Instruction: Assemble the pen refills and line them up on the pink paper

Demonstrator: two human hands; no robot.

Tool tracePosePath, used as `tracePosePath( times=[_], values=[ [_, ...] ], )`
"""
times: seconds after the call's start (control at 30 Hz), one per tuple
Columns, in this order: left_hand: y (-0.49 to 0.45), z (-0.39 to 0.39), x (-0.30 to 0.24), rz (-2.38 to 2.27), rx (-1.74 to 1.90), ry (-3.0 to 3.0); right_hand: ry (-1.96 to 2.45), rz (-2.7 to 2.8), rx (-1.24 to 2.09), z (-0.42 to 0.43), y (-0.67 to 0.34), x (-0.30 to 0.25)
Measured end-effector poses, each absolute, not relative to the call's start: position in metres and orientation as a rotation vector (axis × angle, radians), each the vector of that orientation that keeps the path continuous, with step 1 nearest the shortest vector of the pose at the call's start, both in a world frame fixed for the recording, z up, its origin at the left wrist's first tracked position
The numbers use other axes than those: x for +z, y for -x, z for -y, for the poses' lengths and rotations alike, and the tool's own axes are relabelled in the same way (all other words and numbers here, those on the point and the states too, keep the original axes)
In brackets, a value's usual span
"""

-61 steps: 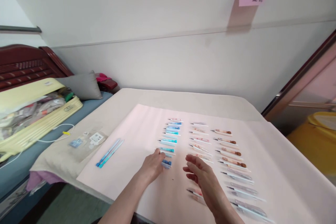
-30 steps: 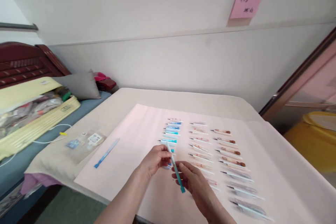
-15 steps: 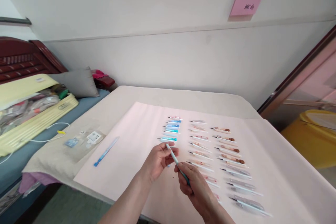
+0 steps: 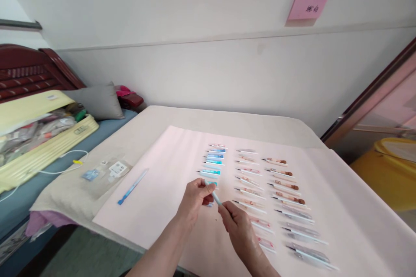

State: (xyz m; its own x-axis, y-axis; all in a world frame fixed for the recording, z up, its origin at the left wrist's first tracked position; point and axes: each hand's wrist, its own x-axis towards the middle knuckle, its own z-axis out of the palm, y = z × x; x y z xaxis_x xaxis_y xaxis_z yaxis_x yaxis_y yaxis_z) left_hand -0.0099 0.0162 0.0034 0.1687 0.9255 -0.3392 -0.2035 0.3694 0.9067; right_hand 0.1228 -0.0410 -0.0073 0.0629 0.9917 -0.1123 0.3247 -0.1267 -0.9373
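Both hands meet over the near middle of a pink sheet (image 4: 169, 169) and share one light blue pen (image 4: 215, 198). My left hand (image 4: 195, 199) pinches its upper end. My right hand (image 4: 235, 225) is closed round its lower part, hiding that end. Just beyond the hands lie three columns of pens: a blue column (image 4: 212, 162), a middle white-and-pink column (image 4: 248, 181), and a right column of brown and grey ones (image 4: 287, 199). One more blue pen (image 4: 133, 187) lies alone on the sheet to the left.
The sheet covers a cloth-topped table (image 4: 227, 117) against a white wall with a pink sticky note (image 4: 310, 0). Small packets (image 4: 107, 169) lie on the table's left part. A bed with a yellow case (image 4: 42, 138) and grey pillow (image 4: 97, 101) stands left; a yellow bin (image 4: 390, 169) right.
My left hand picked up a blue pen from the pair at the left. My right hand closed on it, then slid along it toward my left hand, covering its lower end.
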Motion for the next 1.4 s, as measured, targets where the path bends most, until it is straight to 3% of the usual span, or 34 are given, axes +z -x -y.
tracePosePath(
  times=[0.13,0.33,1.13,1.4],
  values=[
    [0.011,-0.016,0.009,-0.842,0.928,-0.733,1.56,1.318,1.225,0.039,-0.128,-0.007],
    [0.008,-0.016,0.006,-1.091,0.969,-0.872,1.559,1.403,1.098,0.04,-0.129,-0.001],
    [0.01,-0.017,0.009,-0.957,0.947,-0.823,1.572,1.412,1.111,0.039,-0.13,-0.001],
    [0.032,-0.035,-0.001,-1.039,1.27,-0.396,1.591,1.389,1.114,0.038,-0.134,-0.003]
  ],
)
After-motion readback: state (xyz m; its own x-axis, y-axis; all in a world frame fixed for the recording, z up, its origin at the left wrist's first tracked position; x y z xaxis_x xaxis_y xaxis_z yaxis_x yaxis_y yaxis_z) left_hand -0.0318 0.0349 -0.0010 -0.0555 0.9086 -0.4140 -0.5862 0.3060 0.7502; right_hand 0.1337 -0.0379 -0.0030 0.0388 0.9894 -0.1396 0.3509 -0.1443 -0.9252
